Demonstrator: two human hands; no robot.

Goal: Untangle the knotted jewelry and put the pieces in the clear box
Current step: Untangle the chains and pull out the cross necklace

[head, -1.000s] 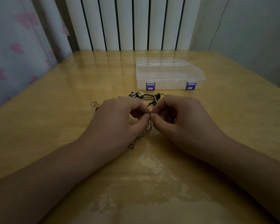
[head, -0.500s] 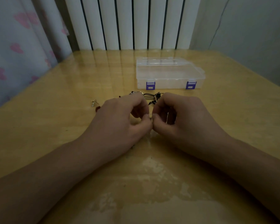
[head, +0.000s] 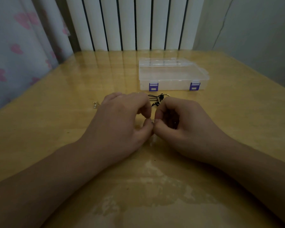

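One dark cluster of knotted jewelry (head: 158,100) is seen at the centre of the table (head: 56,129) — thin black cords bunched together, with a few small pale metal beads or fittings caught among them. Only its far part shows; the rest is hidden behind the fingers. It lies between the two hands, at 12 o'clock from the meeting fingertips, and just at 6 o'clock from the clear box (head: 173,74).

Two hands are counted. The left hand (head: 122,122) and the right hand (head: 181,127) are curled, knuckles up, their thumb and forefinger tips pinched nearly closed and brought together so that they touch. Something very small and pale is glimpsed at the pinch, but what is held there cannot be told.

One box is counted: flat, translucent, its lid down, with two purple latches on the near wall. It stands at 1 o'clock from the hands, apart from them.

One small loose silvery piece (head: 95,104) is seen on the wood at 10 o'clock from the left hand, just beside it — too small for its shape to be made out.

Farther out, a white ribbed radiator (head: 130,22) stands at 12 o'clock beyond the table edge, and a pale curtain (head: 15,46) with pink hearts hangs at 10 o'clock.
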